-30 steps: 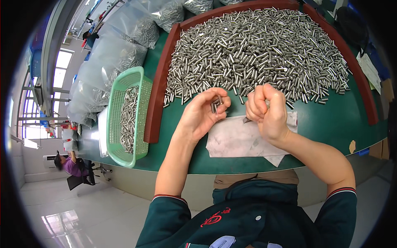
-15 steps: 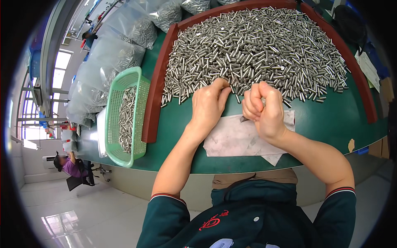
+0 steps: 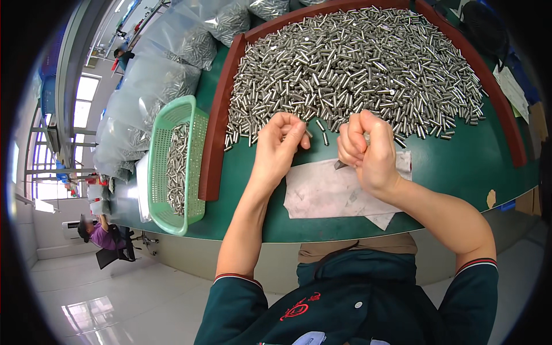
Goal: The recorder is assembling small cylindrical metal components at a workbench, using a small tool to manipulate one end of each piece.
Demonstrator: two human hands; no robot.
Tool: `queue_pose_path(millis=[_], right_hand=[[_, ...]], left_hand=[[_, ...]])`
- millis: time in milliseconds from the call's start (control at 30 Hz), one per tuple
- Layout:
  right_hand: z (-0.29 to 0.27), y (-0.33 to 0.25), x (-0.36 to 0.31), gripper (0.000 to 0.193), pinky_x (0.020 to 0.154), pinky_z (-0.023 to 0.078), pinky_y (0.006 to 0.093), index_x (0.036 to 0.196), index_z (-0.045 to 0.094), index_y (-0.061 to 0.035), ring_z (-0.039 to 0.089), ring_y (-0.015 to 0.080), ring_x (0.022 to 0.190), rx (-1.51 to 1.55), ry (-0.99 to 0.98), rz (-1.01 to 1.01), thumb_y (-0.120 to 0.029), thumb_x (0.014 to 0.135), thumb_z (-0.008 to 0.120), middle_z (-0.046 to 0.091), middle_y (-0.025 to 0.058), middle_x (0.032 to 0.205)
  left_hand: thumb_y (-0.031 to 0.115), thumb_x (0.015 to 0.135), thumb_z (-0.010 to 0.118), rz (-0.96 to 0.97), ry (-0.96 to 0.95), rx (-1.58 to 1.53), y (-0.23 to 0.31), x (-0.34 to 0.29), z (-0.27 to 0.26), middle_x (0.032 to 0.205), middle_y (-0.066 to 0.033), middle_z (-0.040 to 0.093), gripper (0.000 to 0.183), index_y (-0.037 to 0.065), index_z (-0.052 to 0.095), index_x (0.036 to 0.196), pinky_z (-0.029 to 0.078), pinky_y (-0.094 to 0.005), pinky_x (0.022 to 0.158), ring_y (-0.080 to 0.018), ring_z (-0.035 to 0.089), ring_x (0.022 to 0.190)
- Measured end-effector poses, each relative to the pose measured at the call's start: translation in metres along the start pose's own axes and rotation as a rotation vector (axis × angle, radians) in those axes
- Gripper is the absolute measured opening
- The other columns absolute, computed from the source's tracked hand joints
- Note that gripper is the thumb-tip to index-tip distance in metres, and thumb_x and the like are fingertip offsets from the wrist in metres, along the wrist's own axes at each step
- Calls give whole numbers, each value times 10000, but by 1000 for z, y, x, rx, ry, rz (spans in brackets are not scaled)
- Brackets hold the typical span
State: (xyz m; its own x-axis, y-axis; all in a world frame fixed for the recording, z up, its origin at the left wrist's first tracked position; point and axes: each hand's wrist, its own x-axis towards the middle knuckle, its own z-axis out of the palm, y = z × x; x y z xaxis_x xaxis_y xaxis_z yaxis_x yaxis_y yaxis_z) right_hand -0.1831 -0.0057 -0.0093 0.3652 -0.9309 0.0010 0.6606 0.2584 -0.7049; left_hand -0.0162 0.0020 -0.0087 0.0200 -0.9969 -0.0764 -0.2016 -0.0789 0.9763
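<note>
A wide heap of short, shiny metal pins (image 3: 356,69) covers the far part of the green table. My left hand (image 3: 278,144) is at the heap's near edge, fingers curled inward, with a metal pin (image 3: 309,133) showing at the thumb tip. To its right, my right hand (image 3: 368,149) is closed in a fist above a stained whitish cloth (image 3: 322,192). A dark pointed tip (image 3: 339,165) sticks out below that fist; the rest of the object is hidden by the fingers. Between the hands, a couple of loose pins (image 3: 325,138) lie on the table.
Dark red rails (image 3: 215,144) border the heap at the sides and back. Left of them stands a green perforated basket (image 3: 201,167) partly filled with pins. Clear plastic bags of pins (image 3: 172,77) line the far left. Another person (image 3: 103,234) sits in the background.
My left hand has drawn back leftward from the heap's edge, its fingers curling in. Loose pins now show where it was. My right hand keeps nearly the same place and grip.
</note>
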Motion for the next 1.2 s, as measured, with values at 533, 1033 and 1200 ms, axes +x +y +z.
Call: queue_pose_path(millis=[533,1033,1200], right_hand=[[-1,0,1,360,381,210,223,520,275,-85,223,74,405,4,2,20,-211,857,300,274,-7,462],[0,0,2,385,376,185,230,522,263,-100,189,76,392,-22,1,23,-257,874,278,249,-12,445],[0,1,2,385,371,194,221,518,268,-86,208,71,395,9,1,31,-231,874,290,265,-7,449]], left_hand=[[133,707,656,127,62,624,3,-2,2,455,-28,414,197,-13,532,750,323,-265,414,-88,388,421],[193,869,498,-192,-325,-351,7,-7,-11,647,29,412,158,37,491,850,224,-170,460,-36,281,517],[202,882,483,-263,-340,-389,12,-8,-10,644,24,441,161,49,484,832,227,-164,446,-25,271,501]])
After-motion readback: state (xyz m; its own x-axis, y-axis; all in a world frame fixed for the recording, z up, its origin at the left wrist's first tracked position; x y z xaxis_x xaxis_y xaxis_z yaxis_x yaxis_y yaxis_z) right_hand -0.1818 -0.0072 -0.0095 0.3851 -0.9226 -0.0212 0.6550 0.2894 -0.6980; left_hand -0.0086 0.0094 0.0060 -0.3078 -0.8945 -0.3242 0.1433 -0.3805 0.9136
